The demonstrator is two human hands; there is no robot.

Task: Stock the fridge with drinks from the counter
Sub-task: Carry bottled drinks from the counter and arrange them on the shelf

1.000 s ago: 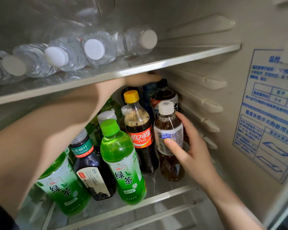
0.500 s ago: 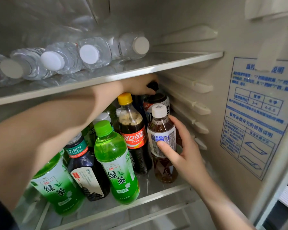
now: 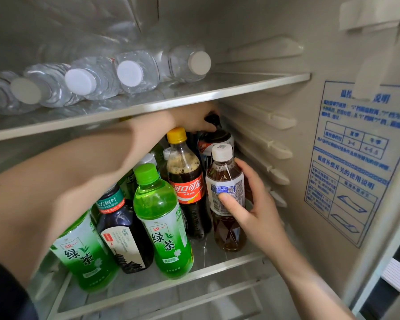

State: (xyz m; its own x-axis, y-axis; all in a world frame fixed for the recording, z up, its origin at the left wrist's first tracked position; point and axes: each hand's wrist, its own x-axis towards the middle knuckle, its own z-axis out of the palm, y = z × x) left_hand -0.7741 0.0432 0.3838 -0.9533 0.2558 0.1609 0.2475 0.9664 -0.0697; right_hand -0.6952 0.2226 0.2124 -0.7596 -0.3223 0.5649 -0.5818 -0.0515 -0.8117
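The right hand (image 3: 254, 211) curls round the label of the brown tea bottle (image 3: 226, 179) on the lower shelf (image 3: 217, 269). The left hand (image 3: 192, 121) grips the top of a black bottle (image 3: 215, 137). Full bottles are likely heavy and slippery; hold the middle.

The left hand (image 3: 192, 120) has dropped from just beneath the upper shelf (image 3: 240, 90) onto the black-capped bottle (image 3: 216, 138) near the back right corner of the lower shelf (image 3: 219, 265); its fingers, stretched past the cap a second ago, now curl round cap and neck, partly covering the cap.
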